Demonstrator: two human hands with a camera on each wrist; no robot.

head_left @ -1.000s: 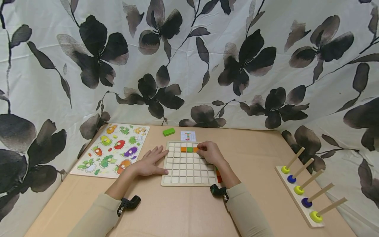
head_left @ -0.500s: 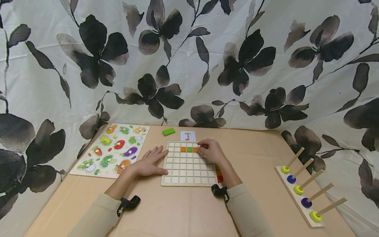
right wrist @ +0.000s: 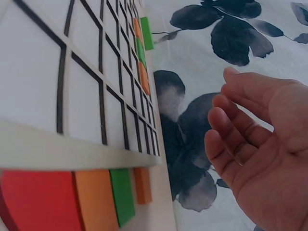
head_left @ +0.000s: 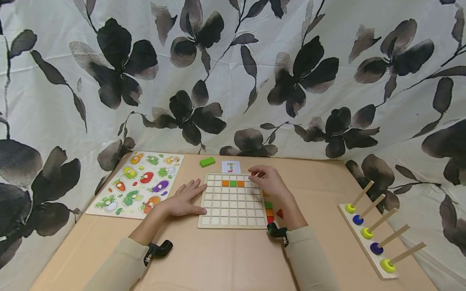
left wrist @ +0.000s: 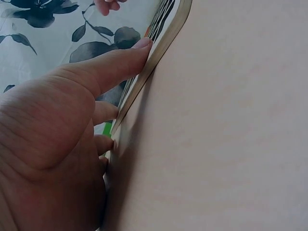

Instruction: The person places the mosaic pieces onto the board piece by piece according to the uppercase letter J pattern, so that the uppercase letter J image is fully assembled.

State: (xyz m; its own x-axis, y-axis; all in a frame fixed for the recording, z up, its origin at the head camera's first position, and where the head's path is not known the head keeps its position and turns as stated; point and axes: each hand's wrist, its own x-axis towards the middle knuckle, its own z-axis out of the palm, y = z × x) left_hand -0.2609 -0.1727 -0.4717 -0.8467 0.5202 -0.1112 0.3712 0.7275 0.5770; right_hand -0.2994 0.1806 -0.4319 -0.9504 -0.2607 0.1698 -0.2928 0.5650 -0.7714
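A wooden grid board point(head_left: 233, 204) lies flat on the table with square cells. In its second row sit an orange tile point(head_left: 225, 183), a green tile point(head_left: 233, 184) and another orange tile point(head_left: 240, 184), side by side. My left hand point(head_left: 185, 201) rests at the board's left edge, fingers spread; in the left wrist view the thumb point(left wrist: 120, 62) touches the rim. Over the top right corner is my right hand point(head_left: 268, 182), raised off the tiles. Its fingers are loosely bent with nothing between them in the right wrist view, where the palm point(right wrist: 274, 159) shows.
Right of the board lie a green block point(head_left: 268, 205), an orange block point(head_left: 269, 212), a red block point(head_left: 270, 219) and a red triangle point(head_left: 280, 213). Behind are a pattern card point(head_left: 231, 167) and a long green block point(head_left: 207, 162). A vegetable puzzle point(head_left: 136, 186) lies left; a peg stand point(head_left: 367, 242) stands right.
My right hand has let go of the right-hand orange tile and moved up and to the right, uncovering it and the blocks beside the board. The left hand has stayed put.
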